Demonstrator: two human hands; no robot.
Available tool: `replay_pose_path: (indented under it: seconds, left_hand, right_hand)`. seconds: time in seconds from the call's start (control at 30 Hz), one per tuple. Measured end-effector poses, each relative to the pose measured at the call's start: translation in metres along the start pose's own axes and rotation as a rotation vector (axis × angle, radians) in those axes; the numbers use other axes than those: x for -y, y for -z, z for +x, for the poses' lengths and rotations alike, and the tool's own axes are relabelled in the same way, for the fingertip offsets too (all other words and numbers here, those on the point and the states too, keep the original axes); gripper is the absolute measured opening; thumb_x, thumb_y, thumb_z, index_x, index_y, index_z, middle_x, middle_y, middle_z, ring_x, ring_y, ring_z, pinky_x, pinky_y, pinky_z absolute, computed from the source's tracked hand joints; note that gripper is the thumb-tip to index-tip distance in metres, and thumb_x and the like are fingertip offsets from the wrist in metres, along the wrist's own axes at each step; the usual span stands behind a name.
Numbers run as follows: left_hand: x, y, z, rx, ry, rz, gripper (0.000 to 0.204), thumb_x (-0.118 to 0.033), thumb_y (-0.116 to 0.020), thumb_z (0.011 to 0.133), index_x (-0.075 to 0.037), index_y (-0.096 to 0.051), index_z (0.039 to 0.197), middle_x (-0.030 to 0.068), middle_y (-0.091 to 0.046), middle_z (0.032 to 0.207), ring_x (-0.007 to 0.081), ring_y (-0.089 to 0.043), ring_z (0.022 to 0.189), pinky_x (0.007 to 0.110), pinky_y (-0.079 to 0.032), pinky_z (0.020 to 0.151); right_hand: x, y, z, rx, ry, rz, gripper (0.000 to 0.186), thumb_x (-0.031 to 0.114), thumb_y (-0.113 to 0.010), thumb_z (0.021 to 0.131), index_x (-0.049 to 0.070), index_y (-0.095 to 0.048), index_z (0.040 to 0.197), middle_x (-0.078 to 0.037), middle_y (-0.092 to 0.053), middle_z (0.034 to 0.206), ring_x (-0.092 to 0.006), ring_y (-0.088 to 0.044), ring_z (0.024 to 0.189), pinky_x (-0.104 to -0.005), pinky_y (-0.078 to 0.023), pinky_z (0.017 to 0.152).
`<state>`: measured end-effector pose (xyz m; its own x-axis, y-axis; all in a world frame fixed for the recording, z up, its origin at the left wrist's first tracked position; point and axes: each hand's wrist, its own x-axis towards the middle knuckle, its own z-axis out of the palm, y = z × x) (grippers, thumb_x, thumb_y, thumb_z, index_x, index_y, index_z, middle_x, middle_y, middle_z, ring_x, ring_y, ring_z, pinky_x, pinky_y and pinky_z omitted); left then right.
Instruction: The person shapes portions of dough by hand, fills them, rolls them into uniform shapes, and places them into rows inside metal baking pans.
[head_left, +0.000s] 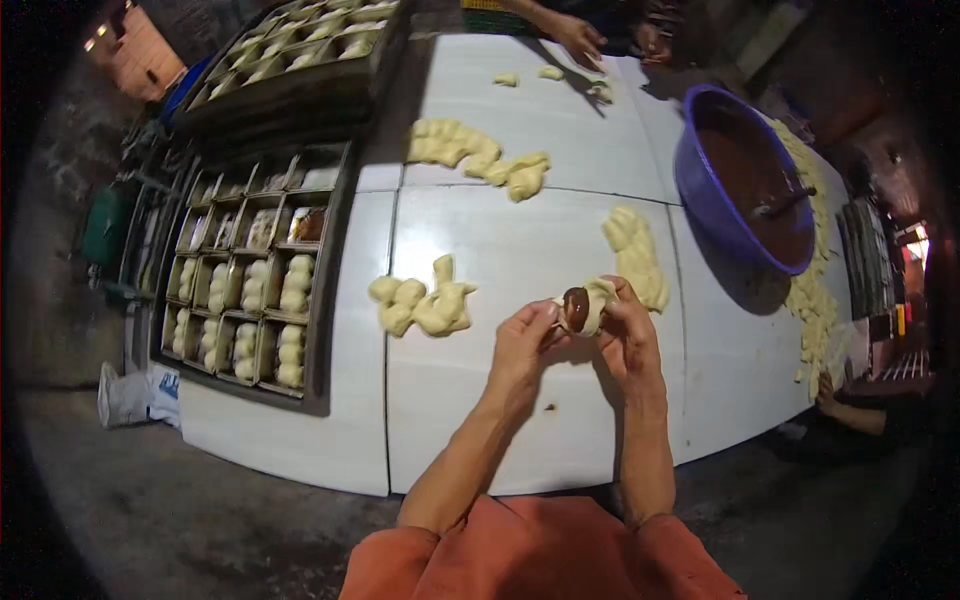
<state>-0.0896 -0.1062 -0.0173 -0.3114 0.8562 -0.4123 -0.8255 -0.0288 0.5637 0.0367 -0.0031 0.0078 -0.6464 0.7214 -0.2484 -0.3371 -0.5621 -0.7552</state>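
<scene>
Above the white table (470, 400), I hold a piece of pale dough (600, 298) topped by a dark brown lump of filling (576, 310). My left hand (524, 335) pinches its left edge, and my right hand (632, 325) grips the other edge, which curls up beside the filling. Just beyond my right hand lies a cluster of dough pieces (637, 255). Left of my hands rests another group of dough lumps (430, 303). A longer row of dough (455, 147) stretches across the table farther back.
On the left stands a tray of divided tins (318, 360), several holding dough balls; another tray (365, 75) sits behind it. At right is a purple basin (695, 190) of brown filling with a utensil. Small dough pieces (812, 310) line the right edge. Other people's hands (578, 40) show at the back.
</scene>
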Motion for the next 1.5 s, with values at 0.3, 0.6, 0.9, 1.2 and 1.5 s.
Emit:
replay_pose_path:
  seconds: [0.3, 0.6, 0.9, 1.2, 1.5]
  left_hand:
    - [-0.032, 0.073, -0.043, -0.308, -0.347, 0.286, 0.03, -0.017, -0.068, 0.099, 0.004, -0.071, 0.119, 0.0104, -0.074, 0.106, 0.0127, -0.069, 0.09, 0.026, -0.055, 0.078]
    - [-0.091, 0.115, -0.07, -0.241, -0.228, 0.194, 0.033, -0.021, -0.075, 0.093, 0.005, -0.072, 0.114, 0.008, -0.073, 0.094, 0.0104, -0.067, 0.081, 0.023, -0.055, 0.071]
    - [-0.114, 0.135, -0.096, -0.13, -0.276, 0.292, 0.03, -0.013, -0.069, 0.094, 0.005, -0.068, 0.118, 0.0079, -0.071, 0.1, 0.0097, -0.066, 0.079, 0.022, -0.053, 0.068]
    - [-0.12, 0.127, -0.109, -0.036, -0.098, 0.392, 0.026, -0.012, -0.057, 0.097, -0.005, -0.073, 0.117, 0.0004, -0.065, 0.085, 0.0058, -0.057, 0.067, 0.021, -0.045, 0.056]
    - [-0.093, 0.115, -0.108, -0.118, -0.176, 0.365, 0.024, -0.02, -0.065, 0.096, 0.001, -0.072, 0.105, 0.0023, -0.064, 0.082, 0.0078, -0.058, 0.069, 0.023, -0.047, 0.057]
  right_hand:
    - [-0.105, -0.082, -0.014, 0.041, 0.548, -1.123, 0.042, 0.005, -0.074, 0.088, 0.001, -0.063, 0.128, -0.015, -0.059, 0.125, -0.0263, -0.065, 0.109, -0.0343, -0.054, 0.091]
    - [-0.124, -0.143, -0.01, 0.014, -0.171, -0.423, 0.019, 0.01, -0.072, 0.089, -0.002, -0.071, 0.103, -0.005, -0.064, 0.094, -0.0116, -0.057, 0.083, -0.0252, -0.048, 0.067]
    - [-0.133, -0.175, -0.029, 0.301, 0.307, -0.933, 0.019, 0.012, -0.067, 0.09, -0.002, -0.069, 0.104, -0.005, -0.057, 0.102, -0.0156, -0.055, 0.092, -0.0317, -0.053, 0.083]
    - [-0.17, -0.141, -0.013, 0.056, 0.321, -0.568, 0.012, 0.013, -0.065, 0.099, 0.005, -0.057, 0.096, -0.003, -0.054, 0.1, -0.0148, -0.054, 0.093, -0.0322, -0.05, 0.08]
    - [-0.138, -0.147, -0.034, -0.043, -0.022, -0.38, 0.025, 0.015, -0.07, 0.096, 0.006, -0.05, 0.083, 0.001, -0.046, 0.075, -0.0086, -0.046, 0.066, -0.0269, -0.044, 0.06]
